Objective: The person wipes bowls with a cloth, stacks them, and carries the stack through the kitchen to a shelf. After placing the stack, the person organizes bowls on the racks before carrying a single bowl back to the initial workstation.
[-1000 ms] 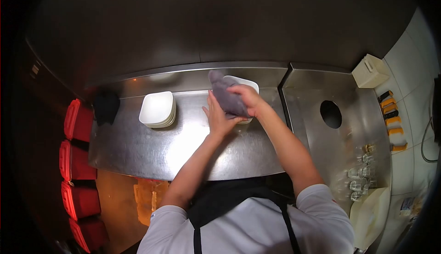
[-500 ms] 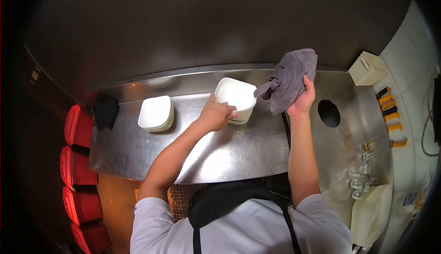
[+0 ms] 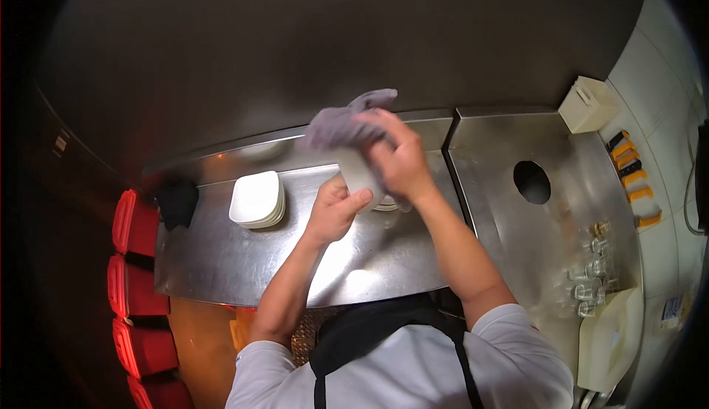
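My left hand (image 3: 334, 209) grips a white square dish (image 3: 357, 175) by its near edge, thumb on top, holding it tilted above the counter. My right hand (image 3: 399, 158) is closed on a purple-grey cloth (image 3: 336, 127), which lies against the dish's far part and is smeared by motion. Under and behind my hands, a stack of white dishes (image 3: 387, 203) shows only in part. Further left on the steel counter (image 3: 399, 261) stands another stack of white square dishes (image 3: 257, 196).
Red lidded bins (image 3: 136, 287) line the left side; a black cloth-like bundle (image 3: 177, 203) lies at the counter's left end. At right are a round hole (image 3: 532, 182), several glasses (image 3: 588, 288), yellow-and-black handles (image 3: 626, 158), a white box (image 3: 588, 106) and a cream container (image 3: 609, 342).
My left hand has lifted a dish from the right-hand stack. My right hand has swung left with the cloth and brought it onto that dish.
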Demonstrator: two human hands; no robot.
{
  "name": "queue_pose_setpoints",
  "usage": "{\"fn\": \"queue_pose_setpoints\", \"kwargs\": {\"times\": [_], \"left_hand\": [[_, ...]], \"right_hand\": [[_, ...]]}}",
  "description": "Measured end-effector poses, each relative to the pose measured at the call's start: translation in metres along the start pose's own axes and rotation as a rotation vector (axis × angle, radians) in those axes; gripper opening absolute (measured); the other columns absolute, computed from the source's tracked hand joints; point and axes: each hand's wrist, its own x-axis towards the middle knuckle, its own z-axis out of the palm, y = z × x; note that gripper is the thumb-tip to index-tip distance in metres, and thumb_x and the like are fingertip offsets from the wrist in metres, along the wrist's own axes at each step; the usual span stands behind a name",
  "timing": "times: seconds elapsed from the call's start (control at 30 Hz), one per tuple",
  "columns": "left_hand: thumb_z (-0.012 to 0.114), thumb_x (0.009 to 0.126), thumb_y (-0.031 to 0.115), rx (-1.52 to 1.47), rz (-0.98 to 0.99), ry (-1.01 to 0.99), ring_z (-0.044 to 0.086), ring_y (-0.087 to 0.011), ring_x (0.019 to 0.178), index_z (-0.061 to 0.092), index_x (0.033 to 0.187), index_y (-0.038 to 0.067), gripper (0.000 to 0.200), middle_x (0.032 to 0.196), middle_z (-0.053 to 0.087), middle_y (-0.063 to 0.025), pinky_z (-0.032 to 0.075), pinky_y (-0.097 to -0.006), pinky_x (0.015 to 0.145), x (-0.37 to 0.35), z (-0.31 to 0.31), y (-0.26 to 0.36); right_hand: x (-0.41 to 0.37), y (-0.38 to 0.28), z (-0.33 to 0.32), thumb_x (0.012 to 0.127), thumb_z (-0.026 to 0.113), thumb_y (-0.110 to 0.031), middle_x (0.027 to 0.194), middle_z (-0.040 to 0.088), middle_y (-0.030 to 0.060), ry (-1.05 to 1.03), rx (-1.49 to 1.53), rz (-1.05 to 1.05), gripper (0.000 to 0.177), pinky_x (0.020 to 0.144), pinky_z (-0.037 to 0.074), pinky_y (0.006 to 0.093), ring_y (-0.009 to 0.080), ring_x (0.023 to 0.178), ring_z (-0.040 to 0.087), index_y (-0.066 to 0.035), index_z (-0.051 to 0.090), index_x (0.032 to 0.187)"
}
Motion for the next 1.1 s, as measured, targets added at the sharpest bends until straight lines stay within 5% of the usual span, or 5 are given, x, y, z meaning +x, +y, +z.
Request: {"fn": "queue_pose_setpoints", "kwargs": {"times": [0.13, 0.4, 0.47, 0.73, 1.1], "left_hand": [[0.062, 0.095, 0.004, -0.215, 0.228, 0.156, 0.061, -0.0188, 0.116, 0.062, 0.124, 0.004, 0.029, 0.121, 0.067, -0.0078, 0.047, -0.037, 0.102, -0.012, 0.016, 0.015], [0.065, 0.089, -0.001, 0.171, 0.217, 0.412, 0.063, -0.0197, 0.106, 0.067, 0.113, 0.003, 0.024, 0.117, 0.067, -0.0051, 0.05, -0.0332, 0.093, -0.038, -0.028, 0.009], [0.064, 0.092, -0.003, -0.121, 0.161, 0.192, 0.065, -0.0175, 0.106, 0.07, 0.112, 0.003, 0.021, 0.115, 0.069, -0.0056, 0.05, -0.032, 0.093, -0.039, -0.015, 0.034], [0.07, 0.08, -0.004, 1.176, 0.498, 0.23, 0.071, -0.0323, 0.097, 0.069, 0.109, 0.004, 0.03, 0.11, 0.071, -0.0177, 0.05, -0.045, 0.098, -0.03, -0.014, 0.046], [0.066, 0.086, 0.004, 1.866, -0.238, 0.168, 0.068, -0.0214, 0.107, 0.07, 0.11, 0.016, 0.028, 0.107, 0.073, -0.0081, 0.041, -0.0485, 0.106, -0.129, -0.199, 0.065]], "right_hand": [[-0.024, 0.029, 0.011, 0.09, 0.062, -0.017, 0.118, 0.066, 0.0147, -0.007, 0.235, 0.501, 0.035, 0.091, 0.05, 0.0347, 0.0172, 0.106, 0.062, 0.002, 0.065, 0.119], [-0.037, -0.014, 0.059, 0.068, 0.07, -0.009, 0.133, 0.052, 0.0278, -0.134, -0.134, -0.321, 0.062, 0.108, 0.039, 0.0422, 0.0441, 0.125, 0.05, -0.013, 0.065, 0.13], [-0.009, -0.025, 0.054, 0.079, 0.064, -0.011, 0.125, 0.06, 0.022, -0.107, 0.147, -0.061, 0.045, 0.099, 0.047, 0.0373, 0.0325, 0.111, 0.061, -0.009, 0.067, 0.123], [-0.047, 0.002, 0.086, 0.1, 0.057, -0.042, 0.113, 0.067, 0.0093, 0.168, 1.013, 0.935, 0.049, 0.084, 0.052, 0.032, 0.0157, 0.1, 0.063, 0.002, 0.06, 0.119], [-0.046, 0.012, 0.0, 0.1, 0.054, -0.034, 0.119, 0.065, 0.0137, 0.31, 0.941, 0.696, 0.047, 0.096, 0.05, 0.0368, 0.0231, 0.109, 0.064, 0.006, 0.056, 0.125]]}}
